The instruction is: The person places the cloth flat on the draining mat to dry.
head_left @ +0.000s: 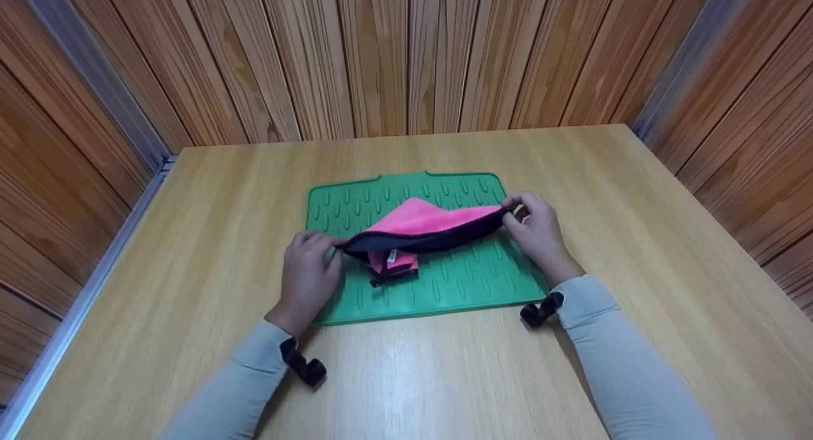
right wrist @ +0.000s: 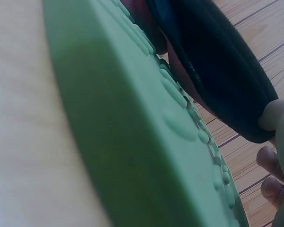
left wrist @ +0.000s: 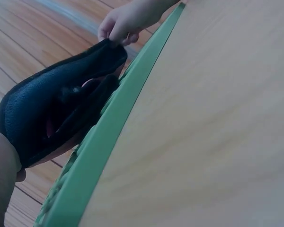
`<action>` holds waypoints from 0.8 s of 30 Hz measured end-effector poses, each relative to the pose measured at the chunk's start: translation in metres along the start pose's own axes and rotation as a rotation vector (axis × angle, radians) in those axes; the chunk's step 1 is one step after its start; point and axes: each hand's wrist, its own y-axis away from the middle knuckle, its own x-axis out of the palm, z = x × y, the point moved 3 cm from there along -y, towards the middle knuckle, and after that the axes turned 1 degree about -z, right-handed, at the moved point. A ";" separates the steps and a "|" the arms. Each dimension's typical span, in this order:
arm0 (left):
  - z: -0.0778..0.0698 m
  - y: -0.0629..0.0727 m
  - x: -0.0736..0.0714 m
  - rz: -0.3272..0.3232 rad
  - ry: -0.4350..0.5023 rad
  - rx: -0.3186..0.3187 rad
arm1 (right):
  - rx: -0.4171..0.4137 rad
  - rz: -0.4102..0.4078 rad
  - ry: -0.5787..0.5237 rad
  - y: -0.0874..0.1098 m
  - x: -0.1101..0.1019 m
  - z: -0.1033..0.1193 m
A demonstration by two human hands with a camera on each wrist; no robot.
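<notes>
A soft pink cloth item with dark edging and a dark lining (head_left: pixel 438 221) is stretched between my two hands above a green mat; its exact kind I cannot tell. My left hand (head_left: pixel 309 272) pinches its left corner, and my right hand (head_left: pixel 537 230) pinches the right corner. Seen from the left wrist, the dark inside (left wrist: pixel 52 101) gapes like the mouth of a pouch. A folded pink part with dark trim and a small white label (head_left: pixel 397 265) hangs below the edge, over the mat. In the right wrist view, the dark side (right wrist: pixel 222 71) faces the camera by my fingertips.
The green mat (head_left: pixel 444 300) has raised oval bumps and a notched far edge. It lies on a light wooden table (head_left: pixel 235 192). Wood-plank walls (head_left: pixel 381 59) stand behind and at both sides. Dark straps with rounded ends (head_left: pixel 540 311) are on both wrists.
</notes>
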 end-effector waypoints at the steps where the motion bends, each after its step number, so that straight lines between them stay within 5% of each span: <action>1: 0.001 -0.001 -0.001 -0.007 -0.006 0.001 | -0.021 -0.005 0.002 0.000 0.000 0.000; 6: 0.008 -0.001 -0.001 0.032 0.007 -0.045 | -0.053 0.023 -0.002 0.002 0.003 -0.001; 15: 0.010 0.002 0.002 0.127 -0.009 -0.104 | 0.032 0.112 0.000 0.003 0.006 -0.004; 24: -0.008 0.006 0.004 0.112 -0.026 0.007 | 0.146 0.226 -0.057 0.004 0.007 0.001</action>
